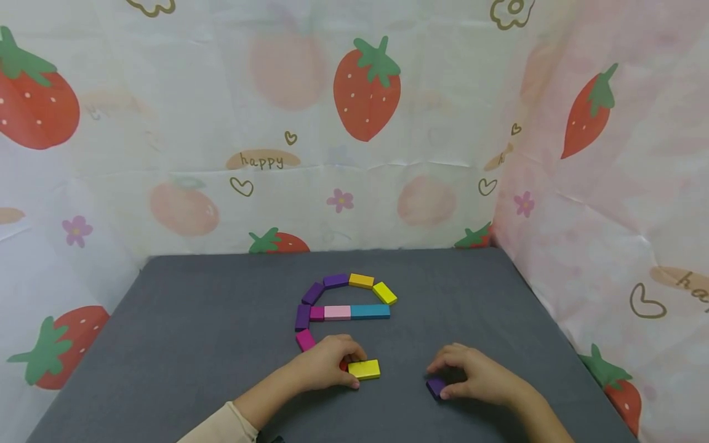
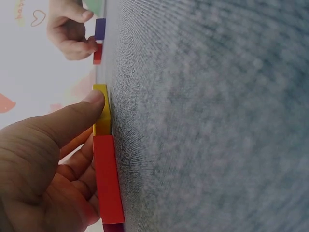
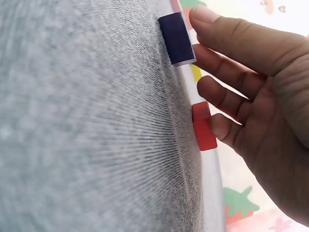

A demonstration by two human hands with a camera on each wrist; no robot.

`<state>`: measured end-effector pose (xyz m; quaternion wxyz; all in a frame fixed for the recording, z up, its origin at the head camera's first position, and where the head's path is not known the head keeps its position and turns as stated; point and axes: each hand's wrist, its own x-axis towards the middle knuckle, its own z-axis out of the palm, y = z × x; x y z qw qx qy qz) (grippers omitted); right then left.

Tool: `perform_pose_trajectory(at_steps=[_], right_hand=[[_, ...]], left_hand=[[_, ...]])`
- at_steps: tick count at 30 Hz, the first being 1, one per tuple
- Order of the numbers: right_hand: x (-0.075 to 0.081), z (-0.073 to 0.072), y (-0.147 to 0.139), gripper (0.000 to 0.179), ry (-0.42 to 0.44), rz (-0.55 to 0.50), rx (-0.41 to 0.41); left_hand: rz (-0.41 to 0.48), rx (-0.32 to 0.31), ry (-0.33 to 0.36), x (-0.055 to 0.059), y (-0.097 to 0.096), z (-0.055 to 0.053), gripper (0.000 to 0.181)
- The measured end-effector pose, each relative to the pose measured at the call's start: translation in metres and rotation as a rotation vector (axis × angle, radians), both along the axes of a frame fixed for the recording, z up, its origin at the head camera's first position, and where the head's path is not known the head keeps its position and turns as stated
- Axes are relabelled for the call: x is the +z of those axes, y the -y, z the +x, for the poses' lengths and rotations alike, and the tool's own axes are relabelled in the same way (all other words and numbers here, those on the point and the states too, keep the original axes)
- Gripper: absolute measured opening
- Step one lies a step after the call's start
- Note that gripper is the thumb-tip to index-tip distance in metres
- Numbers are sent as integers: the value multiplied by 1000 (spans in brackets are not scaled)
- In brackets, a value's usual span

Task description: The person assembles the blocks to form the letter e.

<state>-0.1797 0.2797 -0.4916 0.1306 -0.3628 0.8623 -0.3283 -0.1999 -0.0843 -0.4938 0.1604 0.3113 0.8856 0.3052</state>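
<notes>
Coloured wooden blocks on the grey cloth form a curved shape like a letter e. My left hand is at its lower end and pinches a yellow block, the thumb on its near side. A red block adjoins the yellow one, mostly covered by the hand in the head view. Further right, my right hand holds a purple block between thumb and index finger; it looks tilted in the right wrist view. Beyond the purple block, by the other fingers, lies another red block, hidden in the head view.
The shape's upper part has purple blocks, an orange-yellow block and a yellow block. Its crossbar holds a pink block and a blue block. A strawberry-print cloth hangs behind and beside the table.
</notes>
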Motion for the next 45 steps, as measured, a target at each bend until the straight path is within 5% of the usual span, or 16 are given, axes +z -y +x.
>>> perform_pose_trajectory(at_steps=[25,45], right_hand=[[-4,6,-1,28,-26,7,-29],[13,-14,31,29,-90,40,-51]], left_hand=[[9,-1,16,-3,0,-2,35],[1,-9,-5,-3,0,-2,34]])
